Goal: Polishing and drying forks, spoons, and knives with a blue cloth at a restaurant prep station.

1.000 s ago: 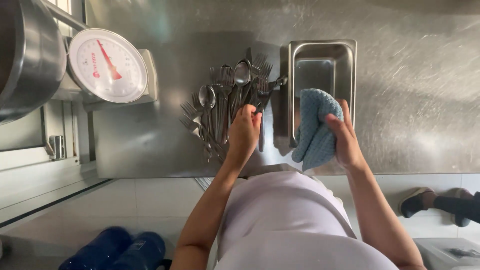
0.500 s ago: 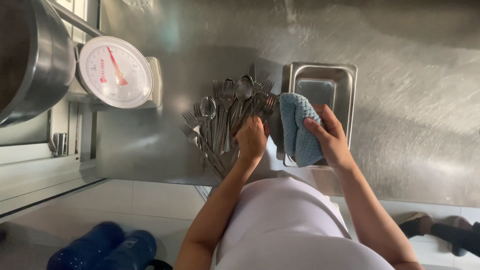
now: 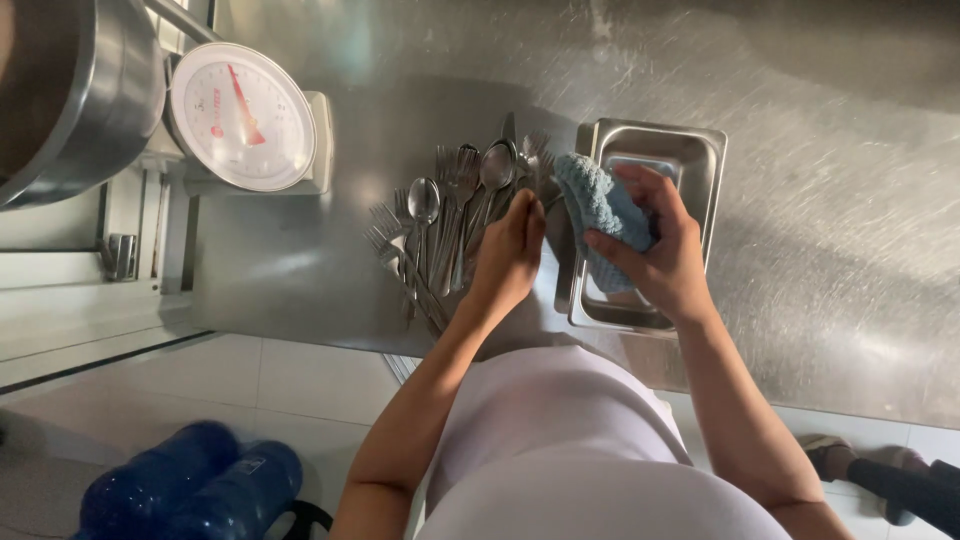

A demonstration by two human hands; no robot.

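My left hand (image 3: 508,255) rests on a pile of metal forks and spoons (image 3: 445,215) lying on the steel counter (image 3: 820,170), its fingers closed around the handles of a few pieces. My right hand (image 3: 655,250) grips a blue cloth (image 3: 598,205) and holds it against the upper end of the cutlery in my left hand. Both hands hover over the left rim of a rectangular steel pan (image 3: 690,160), which stands beside the pile.
A white dial scale (image 3: 240,115) stands at the counter's left end, next to a large steel pot (image 3: 70,95). Two dark blue bottles (image 3: 190,485) lie on the tiled floor below. A person's shoe (image 3: 850,455) shows at the lower right.
The blue cloth and my right hand have moved left and up, closer to my left hand. My left hand has shifted slightly along the cutlery pile.
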